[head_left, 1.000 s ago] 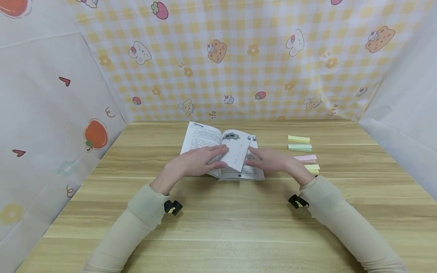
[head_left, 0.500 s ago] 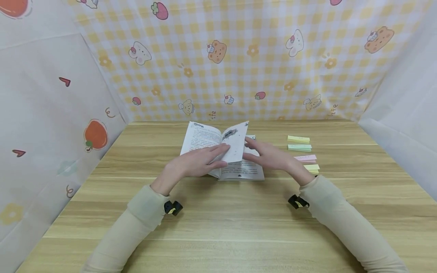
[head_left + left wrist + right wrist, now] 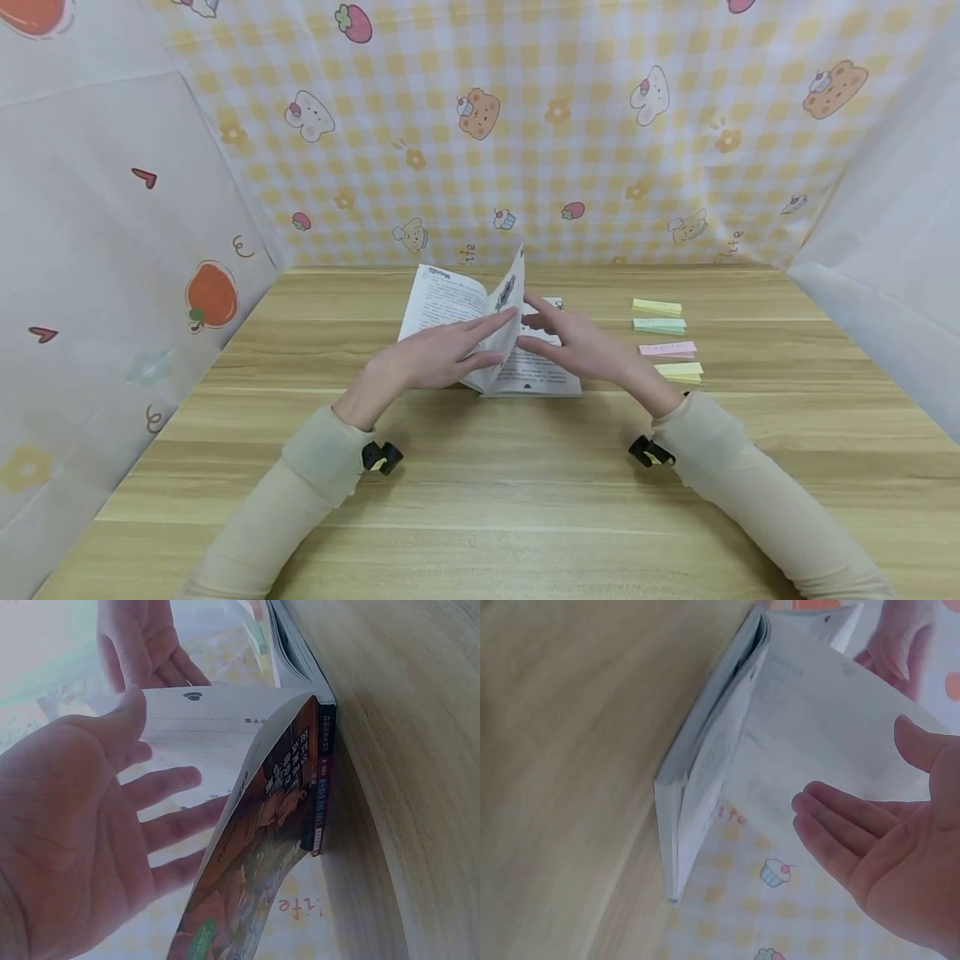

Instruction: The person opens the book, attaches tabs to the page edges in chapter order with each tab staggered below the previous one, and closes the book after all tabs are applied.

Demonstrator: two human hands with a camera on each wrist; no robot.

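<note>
Book (image 3: 491, 333) lying open mid-bench (image 3: 480, 483), one page (image 3: 510, 312) standing upright. Left hand (image 3: 431, 360) resting flat on the book's left half, fingers straight, touching that page. Right hand (image 3: 581, 348) hovering over its right half, fingers loose, gripping nothing. Sticky notes (image 3: 663, 337) lying right of the book.

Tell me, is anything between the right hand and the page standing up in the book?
Nothing visible is. The right hand sits right beside the upright page of the book, fingers straight.
</note>
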